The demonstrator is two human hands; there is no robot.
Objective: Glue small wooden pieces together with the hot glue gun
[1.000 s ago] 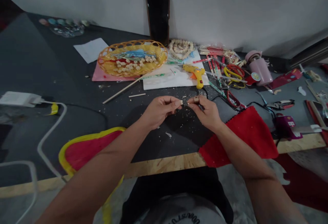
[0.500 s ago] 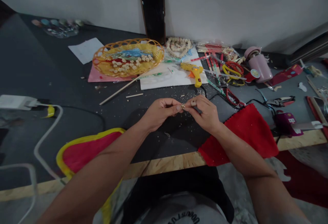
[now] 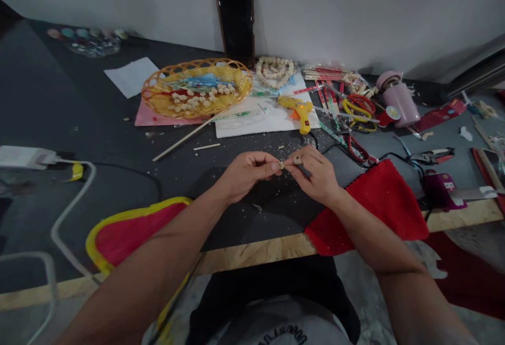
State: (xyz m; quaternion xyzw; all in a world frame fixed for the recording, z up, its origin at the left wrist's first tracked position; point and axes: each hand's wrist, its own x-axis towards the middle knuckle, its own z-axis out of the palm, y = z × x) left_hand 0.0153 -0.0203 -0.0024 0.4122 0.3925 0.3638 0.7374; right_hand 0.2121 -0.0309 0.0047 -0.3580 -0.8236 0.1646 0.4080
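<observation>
Between my two hands, above the dark tabletop, is a tiny pale piece point(image 3: 281, 165), too small to name for sure. My left hand point(image 3: 252, 174) pinches it between thumb and forefinger. From the other side my right hand point(image 3: 313, 171) closes thumb and forefinger at the piece, and a small tan round object point(image 3: 297, 160) shows at its fingers; I cannot make out what that is. Pale crumbs lie scattered on the table under and around both hands. A yellow glue gun point(image 3: 298, 111) with a lit orange light rests on white paper point(image 3: 256, 124) just beyond them.
A yellow woven basket point(image 3: 158, 103) holds small pale pieces. Behind it a phone point(image 3: 236, 19) leans on the wall. At right are scissors point(image 3: 357, 108), a pink bottle point(image 3: 400, 100), pliers point(image 3: 432, 155) and red cloth point(image 3: 386, 203). A thin stick point(image 3: 183, 140) lies left; a white cable point(image 3: 74, 213) runs nearby.
Almost nothing differs. My right fingers have shifted slightly at the tiny piece, while my left hand keeps its pinch in the same place.
</observation>
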